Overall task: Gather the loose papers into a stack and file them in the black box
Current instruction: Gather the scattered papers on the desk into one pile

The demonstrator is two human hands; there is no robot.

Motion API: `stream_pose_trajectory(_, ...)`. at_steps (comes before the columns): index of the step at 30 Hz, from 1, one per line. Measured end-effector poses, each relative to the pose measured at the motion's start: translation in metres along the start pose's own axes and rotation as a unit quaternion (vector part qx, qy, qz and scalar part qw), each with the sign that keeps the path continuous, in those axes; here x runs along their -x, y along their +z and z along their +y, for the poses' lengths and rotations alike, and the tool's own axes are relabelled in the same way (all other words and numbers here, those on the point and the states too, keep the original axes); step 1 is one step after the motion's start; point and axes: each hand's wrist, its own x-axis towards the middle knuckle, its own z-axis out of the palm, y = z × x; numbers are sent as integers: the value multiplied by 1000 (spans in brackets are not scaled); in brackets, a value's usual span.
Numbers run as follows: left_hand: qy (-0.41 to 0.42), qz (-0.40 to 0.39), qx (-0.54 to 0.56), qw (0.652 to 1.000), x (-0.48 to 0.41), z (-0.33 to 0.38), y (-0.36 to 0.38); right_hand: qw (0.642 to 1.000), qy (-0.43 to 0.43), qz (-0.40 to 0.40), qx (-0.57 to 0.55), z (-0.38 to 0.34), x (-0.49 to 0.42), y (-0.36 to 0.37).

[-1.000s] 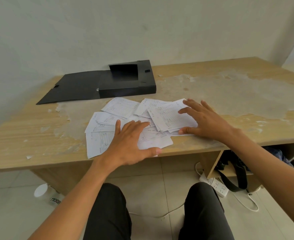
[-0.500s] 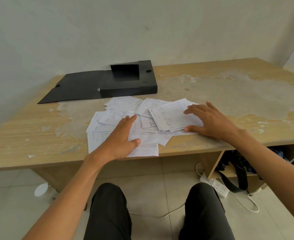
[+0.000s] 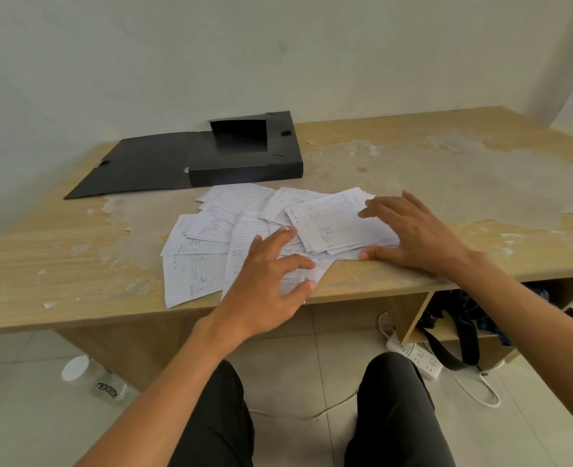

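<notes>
- Two knees (image 3: 392,392) in black trousers, yours, lowest in view.
- One white-lidded container (image 3: 76,369) on the floor at left. Its label carries black capitals, not surely readable.
- One white power strip (image 3: 419,360) on the floor at right. One black bag (image 3: 453,328) lies in the shelf under the table (image 3: 76,257).
- Your left hand (image 3: 264,284): fingers spread and loosely extended, gripping nothing, over the near edge of the papers (image 3: 207,261). Whether the palm touches cannot be told.
- The papers: one loose, overlapping spread of white sheets at the table's near edge, between your two hands. There are roughly a dozen; an exact count cannot be made. Each shows printed tables, with writing too small to read.
- Your right hand (image 3: 413,234): fingers straight, holding nothing, with fingertips on the spread's right edge and the thumb along its near side.
- One black box (image 3: 244,163) just beyond the papers, apart from them, open with its lid folded flat to the left. No label is visible.
- One plain pale wall (image 3: 278,55) behind the table.
</notes>
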Motion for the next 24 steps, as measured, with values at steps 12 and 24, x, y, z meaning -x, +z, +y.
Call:
stream_pose_trajectory(12,-27,-1,-48,998,-7,1,1,990,-20,137,8,-8,6,2)
stream_pose_trajectory(24,-60,65,-27,996,-7,0,5,992,-108,61,-4,-74,7,12)
